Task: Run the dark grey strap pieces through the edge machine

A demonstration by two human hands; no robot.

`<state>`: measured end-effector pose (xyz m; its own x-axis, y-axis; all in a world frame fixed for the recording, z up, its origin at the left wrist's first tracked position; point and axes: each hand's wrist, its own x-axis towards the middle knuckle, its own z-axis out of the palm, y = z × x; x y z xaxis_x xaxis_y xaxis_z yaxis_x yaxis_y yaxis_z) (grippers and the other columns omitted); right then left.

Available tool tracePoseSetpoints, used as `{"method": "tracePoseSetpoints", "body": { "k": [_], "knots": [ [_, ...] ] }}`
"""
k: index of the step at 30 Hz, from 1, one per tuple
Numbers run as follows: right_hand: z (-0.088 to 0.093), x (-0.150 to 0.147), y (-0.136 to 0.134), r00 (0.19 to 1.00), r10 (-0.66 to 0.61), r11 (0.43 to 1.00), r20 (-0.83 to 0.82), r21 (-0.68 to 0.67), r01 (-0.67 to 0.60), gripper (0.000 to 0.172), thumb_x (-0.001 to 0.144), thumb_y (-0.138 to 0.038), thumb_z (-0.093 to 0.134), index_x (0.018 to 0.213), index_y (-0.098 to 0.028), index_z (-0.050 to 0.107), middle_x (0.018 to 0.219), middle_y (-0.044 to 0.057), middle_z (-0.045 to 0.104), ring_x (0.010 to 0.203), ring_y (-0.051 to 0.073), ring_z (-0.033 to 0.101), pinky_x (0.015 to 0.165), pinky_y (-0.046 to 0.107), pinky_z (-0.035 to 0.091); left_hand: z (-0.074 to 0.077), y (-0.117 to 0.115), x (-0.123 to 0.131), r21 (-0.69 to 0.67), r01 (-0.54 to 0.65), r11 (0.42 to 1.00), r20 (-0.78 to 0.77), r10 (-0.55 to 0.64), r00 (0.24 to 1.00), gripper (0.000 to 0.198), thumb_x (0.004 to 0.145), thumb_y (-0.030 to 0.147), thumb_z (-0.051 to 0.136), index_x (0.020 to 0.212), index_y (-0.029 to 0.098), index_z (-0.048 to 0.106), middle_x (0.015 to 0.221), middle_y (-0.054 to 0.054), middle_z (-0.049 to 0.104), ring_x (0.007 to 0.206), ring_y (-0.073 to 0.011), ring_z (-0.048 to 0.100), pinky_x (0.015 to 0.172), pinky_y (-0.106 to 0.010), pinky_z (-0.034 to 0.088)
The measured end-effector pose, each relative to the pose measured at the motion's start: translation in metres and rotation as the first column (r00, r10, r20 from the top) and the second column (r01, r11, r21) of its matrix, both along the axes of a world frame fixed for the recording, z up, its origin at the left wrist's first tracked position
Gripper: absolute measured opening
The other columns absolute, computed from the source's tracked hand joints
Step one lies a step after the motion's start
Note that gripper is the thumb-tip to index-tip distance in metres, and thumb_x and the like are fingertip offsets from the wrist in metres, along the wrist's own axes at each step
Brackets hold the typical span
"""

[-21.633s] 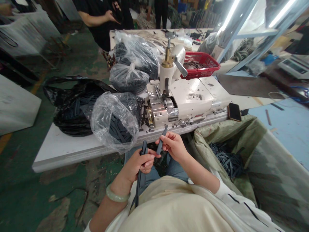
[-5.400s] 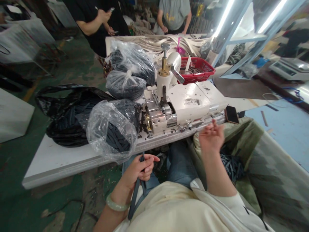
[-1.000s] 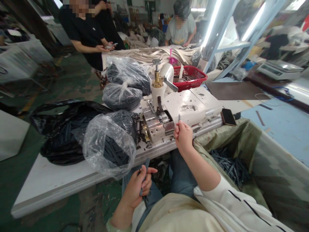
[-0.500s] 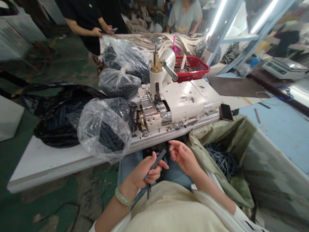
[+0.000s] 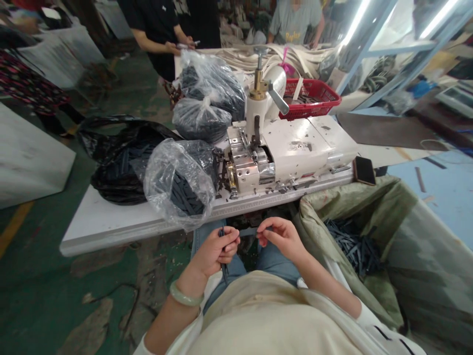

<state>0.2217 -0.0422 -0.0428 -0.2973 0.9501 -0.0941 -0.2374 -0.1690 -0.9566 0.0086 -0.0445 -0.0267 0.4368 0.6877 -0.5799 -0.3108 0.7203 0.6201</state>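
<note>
My left hand (image 5: 218, 249) is closed around a few dark grey strips (image 5: 224, 272), whose ends stick out above and below the fist. A short grey-blue strip (image 5: 248, 231) seems to stretch from its fingertips to my right hand (image 5: 279, 236). The right thumb and fingers are pinched together at that strip's other end, partly hiding it. Both hands are over my lap, just in front of the table edge. Beyond them stands a white skiving machine (image 5: 295, 148) with a metal feed head and a lever on top.
Left of the machine lie a clear plastic bag (image 5: 158, 172) and a black bag (image 5: 144, 130), both holding dark strips. On my right, a green cloth-lined bin (image 5: 314, 202) contains many strips. A phone (image 5: 364, 170) lies near the table edge; a red basket (image 5: 314, 108) sits behind the machine. Two people stand across the table.
My hands have come closer together. The right fingers, apart before, now pinch. The strip that pointed up from my left hand now appears to lie sideways between both hands. The view has swung left.
</note>
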Motion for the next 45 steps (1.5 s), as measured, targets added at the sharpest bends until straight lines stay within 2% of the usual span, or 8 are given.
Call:
{"method": "tracePoseSetpoints", "body": {
  "k": [5,8,18,22,27,37,41,45],
  "knots": [
    [0.003,0.003,0.007,0.911,0.41,0.909,0.032,-0.091,-0.406,0.036,0.081,-0.033,0.067,0.111,-0.017,0.056,0.076,0.003,0.072,0.066,0.013,0.067,0.062,0.026,0.053,-0.003,0.001,0.004,0.225,0.035,0.974,-0.268,0.027,0.963,0.034,0.07,0.043,0.076,0.063,0.015,0.058,0.039,0.01,0.032,0.034,-0.0016,0.021,0.034,-0.015,0.013],
    [0.007,-0.004,0.017,0.824,0.527,0.85,0.211,-0.134,-0.51,0.031,0.089,-0.043,0.054,0.091,-0.013,0.062,0.055,-0.001,0.062,0.043,0.008,0.052,0.043,0.018,0.041,-0.006,0.003,0.005,0.313,0.083,0.946,-0.38,0.045,0.924,0.034,0.07,0.043,0.076,0.061,0.015,0.058,0.037,0.009,0.034,0.034,-0.0025,0.024,0.035,-0.016,0.016],
    [0.015,-0.026,0.048,0.922,0.339,0.941,0.186,-0.052,-0.335,0.035,0.088,-0.049,0.053,0.08,-0.016,0.058,0.047,-0.006,0.053,0.035,0.005,0.036,0.037,0.018,0.025,0.002,0.015,-0.02,0.274,-0.286,0.918,-0.223,0.35,0.91,0.034,0.068,0.045,0.076,0.068,0.013,0.063,0.042,0.009,0.034,0.035,-0.0015,0.023,0.034,-0.014,0.013],
    [0.019,-0.028,0.08,0.988,0.016,1.0,0.156,-0.026,-0.012,0.035,0.085,-0.051,0.055,0.078,-0.017,0.058,0.043,-0.006,0.051,0.032,0.006,0.034,0.034,0.018,0.019,-0.007,0.013,-0.026,0.217,-0.315,0.924,-0.193,0.357,0.914,0.035,0.069,0.045,0.076,0.066,0.013,0.062,0.043,0.01,0.031,0.035,-0.0005,0.02,0.033,-0.012,0.013],
    [0.027,-0.032,0.124,0.956,-0.291,0.952,0.034,-0.095,0.293,0.037,0.073,-0.052,0.065,0.068,-0.015,0.059,0.038,-0.006,0.048,0.03,0.005,0.032,0.033,0.019,0.016,-0.016,0.012,-0.027,0.185,-0.336,0.924,-0.177,0.367,0.913,0.035,0.069,0.045,0.076,0.066,0.014,0.061,0.043,0.01,0.032,0.035,0.0002,0.02,0.032,-0.011,0.013],
    [0.033,-0.045,0.145,0.884,-0.456,0.876,-0.1,-0.228,0.426,0.031,0.071,-0.04,0.069,0.059,-0.014,0.057,0.036,-0.005,0.048,0.027,0.003,0.03,0.029,0.017,0.015,-0.015,0.014,-0.033,0.158,-0.353,0.922,-0.173,0.378,0.91,0.036,0.068,0.045,0.077,0.065,0.013,0.061,0.043,0.01,0.032,0.035,0.0007,0.019,0.032,-0.01,0.014],
    [0.036,-0.022,0.142,0.683,-0.7,0.713,-0.207,-0.142,0.687,0.026,0.075,-0.036,0.068,0.065,-0.014,0.058,0.041,-0.006,0.051,0.03,0.003,0.035,0.03,0.014,0.023,-0.013,0.013,-0.031,0.153,-0.343,0.927,-0.148,0.365,0.919,0.036,0.07,0.045,0.077,0.066,0.013,0.06,0.044,0.01,0.032,0.035,0.0006,0.02,0.032,-0.009,0.014],
    [0.034,0.078,0.101,0.219,-0.869,0.33,-0.444,-0.188,0.925,0.024,0.088,-0.034,0.054,0.074,-0.015,0.062,0.058,0.0,0.06,0.047,0.007,0.056,0.04,0.014,0.045,-0.006,0.013,-0.027,0.071,-0.276,0.959,0.004,0.276,0.961,0.044,0.07,0.056,0.071,0.07,0.013,0.063,0.045,0.009,0.033,0.037,0.0008,0.016,0.031,-0.009,0.013]
  ]
}}
